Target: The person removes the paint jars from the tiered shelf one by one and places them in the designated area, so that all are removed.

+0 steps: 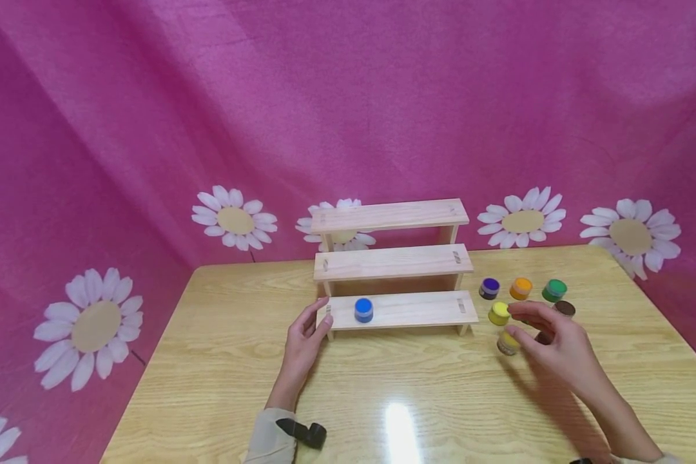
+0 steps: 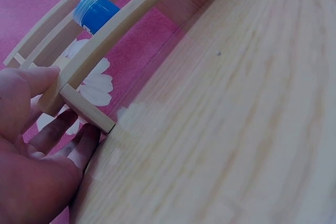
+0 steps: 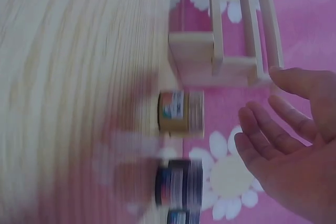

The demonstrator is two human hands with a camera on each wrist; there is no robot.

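A three-step wooden shelf (image 1: 394, 263) stands on the table, and a blue-lidded paint jar (image 1: 363, 310) sits on its lowest step. At that step's left end, my left hand (image 1: 303, 345) grips the wood; in the left wrist view its thumb lies on the board and its fingers curl by the leg. My right hand (image 1: 562, 345) hovers over the small paint jars at the right, its fingers apart and holding nothing. Closest to it are an ochre jar (image 1: 507, 343), a yellow jar (image 1: 499, 314) and a brown jar (image 1: 565, 309). A dark jar (image 3: 179, 184) is partly hidden in the head view.
Behind the nearer jars stand a purple jar (image 1: 490, 289), an orange jar (image 1: 521, 289) and a green jar (image 1: 554, 290). A pink cloth (image 1: 383, 96) with daisies hangs behind the wood-grain table (image 1: 226, 361).
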